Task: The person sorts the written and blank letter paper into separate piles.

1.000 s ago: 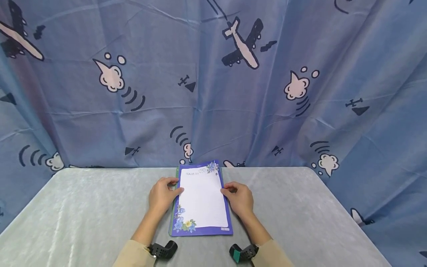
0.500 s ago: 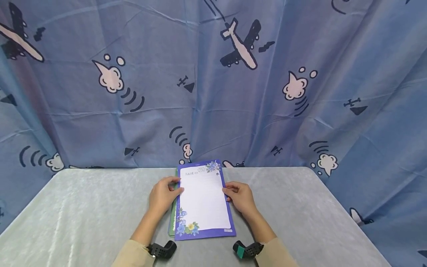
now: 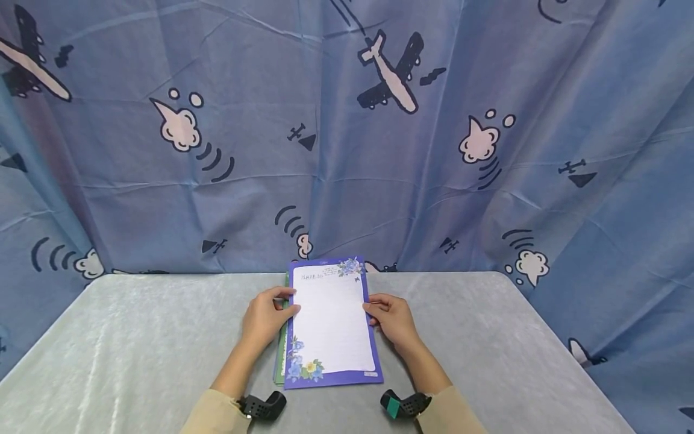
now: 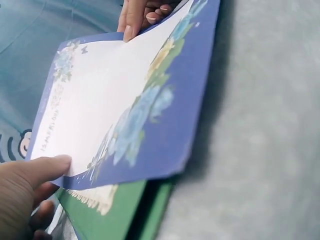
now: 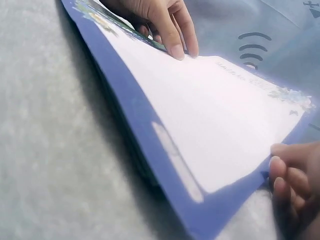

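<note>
While purple-bordered sheet (image 3: 332, 325) sits between your hands over middle of grey table (image 3: 157, 343), you've got both long sides. Your left hand (image 3: 265, 314) pinches left edge, thumb on top, other fingers curled; whether they catch green-bordered paper (image 4: 110, 220) too, can't tell. Your right hand (image 3: 394, 320) pinches right edge, thumb up top, fingers folded under. Green border peeks out beneath, along left side. Blue curtain (image 3: 244, 120) with planes hangs behind.

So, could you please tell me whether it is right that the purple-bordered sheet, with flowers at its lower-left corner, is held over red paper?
Not quite: the paper underneath is green, as the left wrist view shows; the purple-bordered sheet is held over it, with flowers as you say.
</note>
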A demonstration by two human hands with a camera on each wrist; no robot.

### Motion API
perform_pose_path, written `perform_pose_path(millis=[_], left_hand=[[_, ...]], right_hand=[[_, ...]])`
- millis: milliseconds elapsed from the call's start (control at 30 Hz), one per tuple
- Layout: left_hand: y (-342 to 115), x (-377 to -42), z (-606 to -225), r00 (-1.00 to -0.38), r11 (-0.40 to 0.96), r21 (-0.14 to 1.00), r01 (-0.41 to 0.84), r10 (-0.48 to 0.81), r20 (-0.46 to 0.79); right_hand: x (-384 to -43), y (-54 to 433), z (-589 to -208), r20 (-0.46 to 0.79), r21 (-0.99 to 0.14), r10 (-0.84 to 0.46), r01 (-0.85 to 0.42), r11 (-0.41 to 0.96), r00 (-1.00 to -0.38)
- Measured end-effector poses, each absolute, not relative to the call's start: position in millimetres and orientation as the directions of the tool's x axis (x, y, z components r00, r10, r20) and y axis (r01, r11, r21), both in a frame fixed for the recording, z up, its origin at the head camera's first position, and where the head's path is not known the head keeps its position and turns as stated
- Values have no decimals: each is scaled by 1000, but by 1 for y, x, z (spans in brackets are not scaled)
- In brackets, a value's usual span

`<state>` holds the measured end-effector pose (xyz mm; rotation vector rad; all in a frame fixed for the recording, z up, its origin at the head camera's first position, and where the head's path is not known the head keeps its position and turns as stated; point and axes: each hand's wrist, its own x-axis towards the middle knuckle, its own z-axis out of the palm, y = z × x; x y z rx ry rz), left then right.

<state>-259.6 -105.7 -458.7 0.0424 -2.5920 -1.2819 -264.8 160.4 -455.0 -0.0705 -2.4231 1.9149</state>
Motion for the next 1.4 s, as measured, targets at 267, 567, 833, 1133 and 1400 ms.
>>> perform_pose_path(millis=[267, 567, 833, 1133, 1400], left_hand=[[-102, -260, -456, -969, 517, 847, 123, -120, 215], [-97, -258, -445, -976, 356, 927, 114, -135, 172], [-93, -256, -434, -977, 242, 966, 95, -161, 137], [-86, -255, -430, -988, 140, 987, 80, -123, 98], [-76, -251, -423, -995, 193, 977, 91, -21, 97]], right_hand=[[-262, 166, -451, -44, -978, 117, 66, 196, -992], [-259, 179, -432, -37, -969, 80, 55, 241, -996], [-255, 186, -409, -51, -957, -50, 35, 287, -997], [-255, 203, -397, -82, -959, -84, 56, 278, -993], [-253, 219, -389, -85, -965, -47, 71, 253, -995]])
